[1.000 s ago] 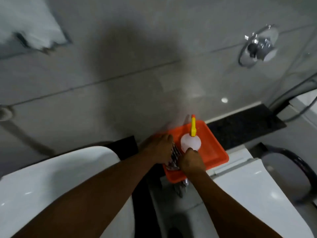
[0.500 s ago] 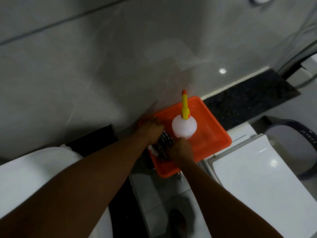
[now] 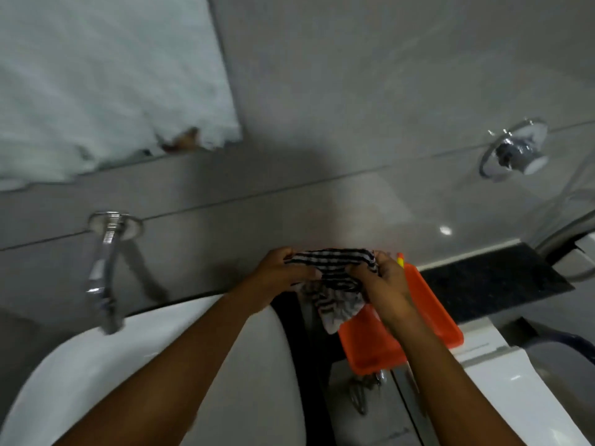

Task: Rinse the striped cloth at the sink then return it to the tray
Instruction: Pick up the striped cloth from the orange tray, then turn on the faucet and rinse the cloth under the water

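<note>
Both hands are clenching the striped cloth (image 3: pixel 335 278) above the orange tray's (image 3: pixel 431 310) left edge: the left hand (image 3: pixel 280 272) is pinching its far-left corner, the right hand (image 3: pixel 383 281) is bunching the right end. Judging ahead, carrying it left over the sink (image 3: pixel 96 375), under the tap (image 3: pixel 104 275), with the dangling tail gathered would serve best.

sink (image 3: pixel 96 365) basin open, faucet (image 3: pixel 104 272) overhanging rim

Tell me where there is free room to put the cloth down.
Free: the orange tray floor right of the right hand, up to its far rim. Crowded: its near-left part, under the striped cloth held by both hands; left hand.
</note>
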Motion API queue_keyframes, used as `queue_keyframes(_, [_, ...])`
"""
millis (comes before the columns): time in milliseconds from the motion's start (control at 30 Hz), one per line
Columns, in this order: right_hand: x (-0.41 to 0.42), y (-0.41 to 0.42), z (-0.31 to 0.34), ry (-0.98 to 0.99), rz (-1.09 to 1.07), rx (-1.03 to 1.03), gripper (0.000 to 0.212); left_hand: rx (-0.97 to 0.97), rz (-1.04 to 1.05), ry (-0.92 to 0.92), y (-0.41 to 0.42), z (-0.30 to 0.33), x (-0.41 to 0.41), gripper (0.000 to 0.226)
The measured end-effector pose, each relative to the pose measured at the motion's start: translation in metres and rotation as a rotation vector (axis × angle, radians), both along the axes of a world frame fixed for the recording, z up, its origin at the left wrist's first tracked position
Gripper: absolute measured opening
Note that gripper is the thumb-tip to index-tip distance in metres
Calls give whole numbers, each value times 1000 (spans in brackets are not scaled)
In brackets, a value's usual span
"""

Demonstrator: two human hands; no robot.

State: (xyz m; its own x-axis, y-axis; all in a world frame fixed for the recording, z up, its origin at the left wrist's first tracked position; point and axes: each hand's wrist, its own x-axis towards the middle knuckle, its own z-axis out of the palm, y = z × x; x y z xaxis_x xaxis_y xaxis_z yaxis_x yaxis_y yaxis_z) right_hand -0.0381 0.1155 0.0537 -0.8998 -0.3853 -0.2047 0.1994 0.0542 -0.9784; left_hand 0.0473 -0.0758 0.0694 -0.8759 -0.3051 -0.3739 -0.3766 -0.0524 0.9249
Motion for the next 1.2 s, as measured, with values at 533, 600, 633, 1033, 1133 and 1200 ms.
queue_keyframes(533, [145,-243,141,162,404,-23,11,-558,729,-115,-170,156,210,69])
queue_keyframes(600, [148,-257,136,207,390,-7,10,-803,748,-265,-166,144,204,77])
queue_keyframes(633, [149,-260,131,213,390,-14,12,-830,710,-245,-162,134,198,71])
queue_keyframes(1033, [41,-232,48,1990,200,573,68,26,594,-36,-166,101,149,20])
queue_keyframes(1133, [31,-245,34,2082,72,548,74,-947,428,-511,-148,99,126,61])
queue_keyframes(1200, [27,-253,27,2117,0,492,76,-1020,401,-565,-150,102,115,58])
